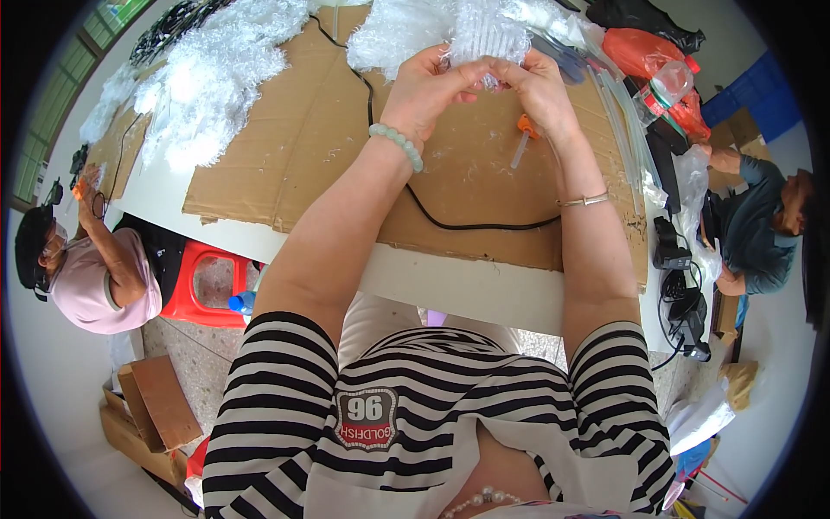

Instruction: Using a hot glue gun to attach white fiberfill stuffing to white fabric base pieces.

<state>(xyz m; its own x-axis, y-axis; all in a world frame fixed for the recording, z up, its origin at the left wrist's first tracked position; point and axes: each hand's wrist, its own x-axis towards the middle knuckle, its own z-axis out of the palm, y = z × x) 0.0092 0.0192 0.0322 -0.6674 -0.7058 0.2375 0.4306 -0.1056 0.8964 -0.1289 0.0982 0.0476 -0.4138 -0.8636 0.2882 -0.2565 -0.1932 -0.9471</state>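
Two bare hands meet above the far part of the table (450, 278); the left hand (424, 93) and the right hand (543, 93) each have a closed grip, thumbs and fingers pinching the lower end of a white bristly plastic piece (490, 35); that piece is held toward the far edge, over a brown cardboard sheet (320, 164); some fingertips are hidden. An orange-headed stick (526, 127) lies on the cardboard, just left of the right forearm; a black cable (467, 227) curves between the forearms toward the near edge; a heap of white shredded strands (216, 86) spreads over the left side toward the far edge; a red bag (640, 52) and a clear bottle (672, 82) rest along the right edge, near its far end; one co-worker (108, 290) in pink sits beyond the left edge.
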